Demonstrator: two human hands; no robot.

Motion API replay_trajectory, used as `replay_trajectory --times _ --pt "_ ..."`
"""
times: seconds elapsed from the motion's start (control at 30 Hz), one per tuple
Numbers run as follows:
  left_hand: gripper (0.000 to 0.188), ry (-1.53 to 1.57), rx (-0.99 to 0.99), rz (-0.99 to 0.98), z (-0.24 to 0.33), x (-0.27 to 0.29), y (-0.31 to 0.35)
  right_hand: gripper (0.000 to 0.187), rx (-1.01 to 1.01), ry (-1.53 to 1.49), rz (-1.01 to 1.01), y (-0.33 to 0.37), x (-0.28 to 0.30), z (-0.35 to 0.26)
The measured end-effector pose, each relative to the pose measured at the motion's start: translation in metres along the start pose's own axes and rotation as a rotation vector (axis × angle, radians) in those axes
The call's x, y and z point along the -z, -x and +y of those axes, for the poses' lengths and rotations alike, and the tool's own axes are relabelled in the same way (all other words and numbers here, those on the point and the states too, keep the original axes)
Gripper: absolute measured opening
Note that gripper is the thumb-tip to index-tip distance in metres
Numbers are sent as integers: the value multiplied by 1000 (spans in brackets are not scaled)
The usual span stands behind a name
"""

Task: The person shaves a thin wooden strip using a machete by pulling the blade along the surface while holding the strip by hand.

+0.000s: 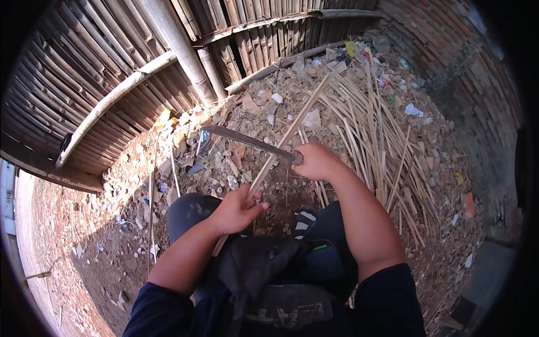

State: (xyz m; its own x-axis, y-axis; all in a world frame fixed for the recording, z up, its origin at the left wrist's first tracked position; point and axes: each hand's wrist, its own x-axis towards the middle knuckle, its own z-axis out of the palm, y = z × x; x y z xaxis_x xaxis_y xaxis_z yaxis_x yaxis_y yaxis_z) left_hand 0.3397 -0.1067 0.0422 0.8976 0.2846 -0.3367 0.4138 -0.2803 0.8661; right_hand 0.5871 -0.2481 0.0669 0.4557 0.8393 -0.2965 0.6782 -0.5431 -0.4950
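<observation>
My left hand (238, 210) is closed around a long pale bamboo strip (289, 133), which slants away up and to the right, its lower end passing beneath my wrist. In my right hand (318, 161) is the handle of a machete (247, 139), the fingers wrapped round it. Its dark blade points left and crosses the strip a little beyond my left hand; whether the edge touches the strip I cannot tell. A heap of split bamboo strips (373, 135) lies on the ground to the right of my right hand.
A bamboo-slat wall (106, 62) with pole rails curves across the far left. On the right stands a brick wall (449, 50). Stones, brick pieces and scraps of litter cover the ground (264, 112). Thin sticks (151, 196) lie left of my knee.
</observation>
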Motion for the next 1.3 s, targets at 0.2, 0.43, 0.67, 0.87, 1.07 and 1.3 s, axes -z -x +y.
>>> replay_trajectory --times 0.2,0.43,0.67,0.87,1.07,1.3 --pt "36 2 -36 -55 7 -2 2 45 -131 -127 65 -11 8 29" --pt "35 -6 -57 -64 3 -3 3 54 -48 -129 -46 -10 6 32" --pt "36 -1 -45 -69 3 -3 6 57 -2 -1 -13 -2 -7 18" --pt "37 -51 -51 -68 5 -3 7 65 -169 -101 -19 -12 9 26" --pt "38 63 -6 -131 7 -3 3 57 -187 -204 5 -15 6 47" --pt "33 106 -8 -106 -2 -3 7 56 -20 -44 -89 0 7 5"
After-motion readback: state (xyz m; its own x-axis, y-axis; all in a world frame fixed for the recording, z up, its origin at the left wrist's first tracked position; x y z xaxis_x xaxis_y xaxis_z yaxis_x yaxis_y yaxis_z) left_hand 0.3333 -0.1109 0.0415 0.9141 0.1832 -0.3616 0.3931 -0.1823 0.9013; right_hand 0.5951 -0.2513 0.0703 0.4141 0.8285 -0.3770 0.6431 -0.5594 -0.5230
